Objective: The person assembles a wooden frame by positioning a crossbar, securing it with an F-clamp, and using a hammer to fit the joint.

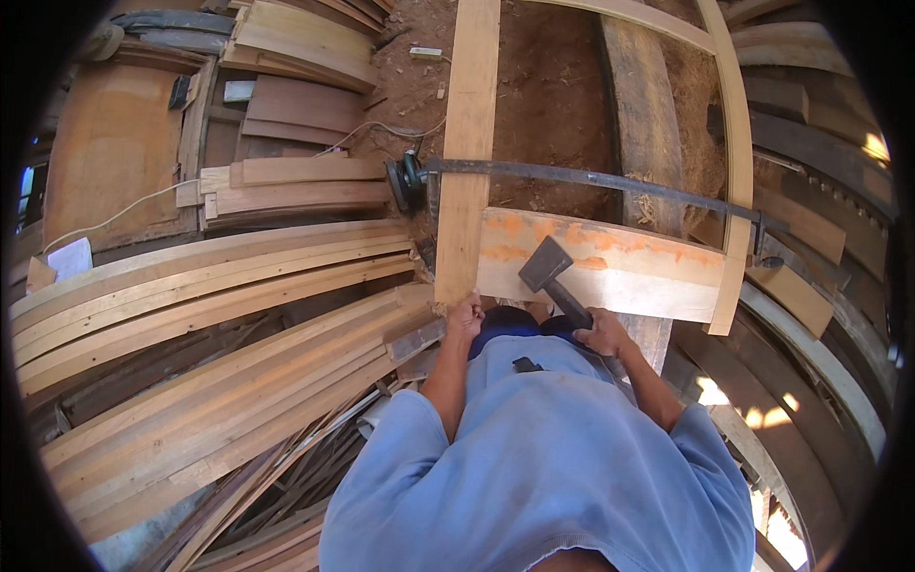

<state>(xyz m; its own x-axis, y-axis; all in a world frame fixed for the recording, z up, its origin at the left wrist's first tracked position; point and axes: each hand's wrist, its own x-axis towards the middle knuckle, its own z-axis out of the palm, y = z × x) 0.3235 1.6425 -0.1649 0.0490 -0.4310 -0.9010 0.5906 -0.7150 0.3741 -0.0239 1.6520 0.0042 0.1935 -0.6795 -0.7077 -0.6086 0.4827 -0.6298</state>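
My right hand (602, 334) is closed round the handle of a mallet (545, 264). The dark, blocky head hangs over a wide pale board (600, 276) that has orange smears along its far part. This board lies between the two long sides of a wooden frame. At the near end of the frame's left upright (467, 114), my left hand (465, 316) has its fingers curled against the wood. A long metal bar clamp (591, 178) spans both sides, just beyond the wide board. The right upright (732, 191) ends beside that board.
Long planks (238, 353) lie stacked on my left, with shorter boards (295, 181) beyond them. A thick timber beam (648, 114) runs under the frame. Dark boards (820, 172) crowd the right. A pale cord (133, 219) trails at the left; shavings cover the ground (562, 95).
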